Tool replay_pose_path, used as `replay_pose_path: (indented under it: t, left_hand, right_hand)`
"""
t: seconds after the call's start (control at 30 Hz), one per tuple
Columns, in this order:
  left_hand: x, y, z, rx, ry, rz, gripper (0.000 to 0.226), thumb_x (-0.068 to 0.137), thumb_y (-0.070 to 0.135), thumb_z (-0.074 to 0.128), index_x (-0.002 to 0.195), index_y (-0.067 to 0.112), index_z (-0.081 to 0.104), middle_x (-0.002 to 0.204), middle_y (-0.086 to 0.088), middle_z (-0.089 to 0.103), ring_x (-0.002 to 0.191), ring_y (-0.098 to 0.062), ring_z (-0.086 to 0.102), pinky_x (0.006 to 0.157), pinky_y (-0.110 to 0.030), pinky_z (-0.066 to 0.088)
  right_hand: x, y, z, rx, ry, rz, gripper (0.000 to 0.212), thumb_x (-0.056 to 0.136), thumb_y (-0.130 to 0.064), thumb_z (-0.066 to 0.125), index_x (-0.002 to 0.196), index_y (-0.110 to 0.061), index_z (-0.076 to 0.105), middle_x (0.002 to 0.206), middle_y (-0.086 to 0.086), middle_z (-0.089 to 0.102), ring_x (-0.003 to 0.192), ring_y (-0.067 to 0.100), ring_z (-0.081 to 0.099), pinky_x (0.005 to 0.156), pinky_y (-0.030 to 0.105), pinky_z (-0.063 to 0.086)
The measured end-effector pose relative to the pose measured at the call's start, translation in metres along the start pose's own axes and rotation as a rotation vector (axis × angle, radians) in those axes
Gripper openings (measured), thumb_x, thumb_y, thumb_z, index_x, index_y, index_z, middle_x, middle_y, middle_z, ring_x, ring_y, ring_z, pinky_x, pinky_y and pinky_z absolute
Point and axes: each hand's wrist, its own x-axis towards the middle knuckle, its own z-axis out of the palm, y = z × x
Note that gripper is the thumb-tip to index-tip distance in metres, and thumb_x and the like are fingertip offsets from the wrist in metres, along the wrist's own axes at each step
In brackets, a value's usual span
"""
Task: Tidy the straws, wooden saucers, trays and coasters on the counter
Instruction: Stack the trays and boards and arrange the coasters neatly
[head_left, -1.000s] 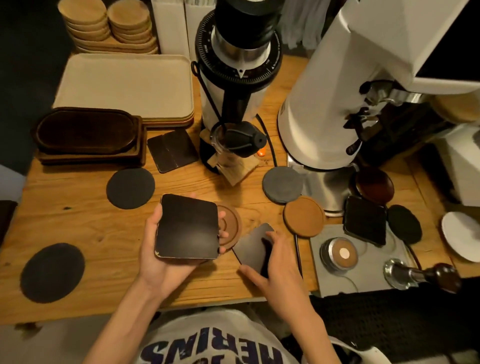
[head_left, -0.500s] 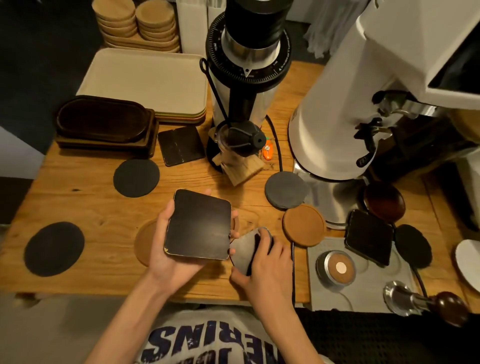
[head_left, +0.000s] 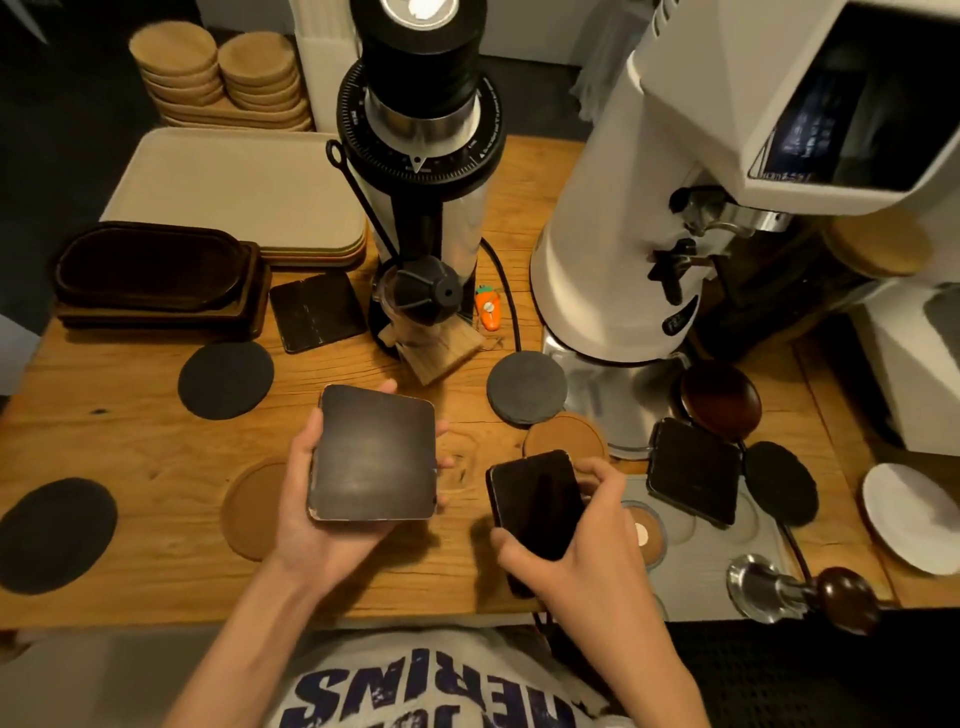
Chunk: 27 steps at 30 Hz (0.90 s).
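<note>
My left hand (head_left: 311, 514) holds a stack of dark square coasters (head_left: 376, 453) flat above the counter's middle. To its right my right hand (head_left: 582, 551) grips another dark square coaster (head_left: 537, 501), lifted off the wood and tilted. Two more dark square coasters lie on the counter, one (head_left: 317, 312) by the dark trays and one (head_left: 693, 470) at the right. Round coasters are scattered around: black felt (head_left: 226, 380), black felt (head_left: 54, 535), grey (head_left: 525, 387), brown cork (head_left: 563, 436) and brown (head_left: 249, 512). Wooden saucers (head_left: 218, 78) are stacked at the back left.
A black grinder (head_left: 421, 171) and a white grinder (head_left: 639, 208) stand behind my hands. Cream trays (head_left: 234, 192) and dark oval trays (head_left: 150, 273) are stacked at left. A grey tamping mat (head_left: 706, 566), a tamper (head_left: 795, 592), a black round coaster (head_left: 779, 489) and a white saucer (head_left: 909, 514) lie at right.
My right hand has picked the dark square coaster up off the counter and turned it face up. My left hand keeps the stack in about the same place.
</note>
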Motion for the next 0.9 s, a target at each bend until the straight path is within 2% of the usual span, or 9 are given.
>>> replay_pose_path:
  t: [0.07, 0.13, 0.27, 0.37, 0.57, 0.67, 0.73, 0.83, 0.9]
  left_hand:
    - [0.003, -0.009, 0.01, 0.097, 0.047, 0.017, 0.075, 0.074, 0.062, 0.068, 0.14, 0.034, 0.047, 0.138, -0.023, 0.053, 0.115, -0.041, 0.059, 0.087, -0.064, 0.049]
    - [0.006, -0.02, 0.022, 0.209, 0.1, 0.028, 0.081, 0.064, 0.063, 0.076, 0.137, 0.037, 0.051, 0.132, -0.017, 0.06, 0.115, -0.034, 0.062, 0.077, -0.049, 0.057]
    - [0.008, -0.041, 0.04, 0.274, 0.089, 0.001, 0.078, 0.062, 0.062, 0.079, 0.133, 0.043, 0.054, 0.135, -0.01, 0.06, 0.123, -0.03, 0.057, 0.087, -0.039, 0.055]
    - [0.009, -0.05, 0.048, 0.292, 0.069, -0.011, 0.073, 0.064, 0.059, 0.079, 0.131, 0.046, 0.054, 0.137, -0.01, 0.058, 0.125, -0.03, 0.055, 0.09, -0.037, 0.054]
    - [0.014, -0.055, 0.052, 0.301, 0.1, -0.03, 0.082, 0.058, 0.061, 0.082, 0.133, 0.042, 0.054, 0.129, -0.01, 0.064, 0.119, -0.029, 0.06, 0.081, -0.036, 0.056]
    - [0.018, -0.06, 0.053, 0.282, 0.107, -0.074, 0.08, 0.058, 0.061, 0.081, 0.131, 0.037, 0.057, 0.126, -0.014, 0.065, 0.116, -0.031, 0.062, 0.079, -0.039, 0.057]
    - [0.022, -0.063, 0.051, 0.22, 0.102, -0.116, 0.078, 0.059, 0.06, 0.082, 0.129, 0.033, 0.059, 0.125, -0.018, 0.064, 0.111, -0.033, 0.064, 0.078, -0.044, 0.057]
    - [0.025, -0.065, 0.047, 0.034, 0.055, -0.231, 0.073, 0.062, 0.056, 0.082, 0.126, 0.028, 0.063, 0.126, -0.024, 0.061, 0.108, -0.041, 0.063, 0.084, -0.058, 0.051]
    - [0.027, -0.065, 0.043, -0.071, 0.007, -0.285, 0.07, 0.067, 0.055, 0.079, 0.127, 0.025, 0.061, 0.13, -0.028, 0.056, 0.112, -0.047, 0.057, 0.093, -0.067, 0.042]
  right_hand:
    - [0.002, -0.01, -0.008, 0.086, 0.007, -0.014, 0.078, 0.056, -0.071, 0.072, 0.107, -0.057, 0.014, 0.121, -0.016, 0.045, 0.114, 0.005, 0.045, 0.08, 0.015, 0.04]
    - [0.005, -0.021, -0.008, 0.156, -0.02, -0.023, 0.076, 0.054, -0.075, 0.068, 0.107, -0.062, 0.014, 0.121, -0.014, 0.048, 0.114, 0.006, 0.048, 0.084, 0.018, 0.046]
    - [0.012, -0.035, 0.0, 0.188, -0.084, -0.033, 0.076, 0.058, -0.072, 0.066, 0.113, -0.049, 0.018, 0.123, -0.005, 0.052, 0.117, 0.015, 0.051, 0.092, 0.035, 0.054]
    - [0.014, -0.038, 0.002, 0.167, -0.099, -0.023, 0.078, 0.057, -0.075, 0.061, 0.115, -0.048, 0.017, 0.123, -0.004, 0.054, 0.117, 0.015, 0.05, 0.093, 0.036, 0.053]
    - [0.013, -0.03, -0.002, 0.128, -0.209, 0.014, 0.074, 0.069, -0.081, 0.053, 0.126, -0.043, 0.027, 0.128, -0.013, 0.047, 0.121, 0.01, 0.044, 0.097, 0.034, 0.05]
    - [0.011, -0.028, -0.007, 0.014, -0.166, -0.056, 0.074, 0.075, -0.083, 0.042, 0.133, -0.038, 0.035, 0.13, -0.02, 0.043, 0.124, 0.004, 0.034, 0.1, 0.025, 0.04]
    - [0.014, -0.024, -0.016, 0.013, -0.136, -0.074, 0.07, 0.078, -0.085, 0.035, 0.13, -0.04, 0.043, 0.13, -0.023, 0.044, 0.125, 0.0, 0.032, 0.099, 0.024, 0.038]
    - [0.03, -0.003, -0.038, 0.034, -0.01, 0.015, 0.062, 0.081, -0.083, 0.031, 0.126, -0.043, 0.046, 0.132, -0.02, 0.047, 0.127, 0.006, 0.039, 0.103, 0.033, 0.042]
    - [0.047, 0.022, -0.052, -0.035, 0.136, 0.12, 0.064, 0.087, -0.074, 0.04, 0.137, -0.033, 0.044, 0.141, -0.006, 0.045, 0.133, 0.018, 0.039, 0.108, 0.042, 0.041]
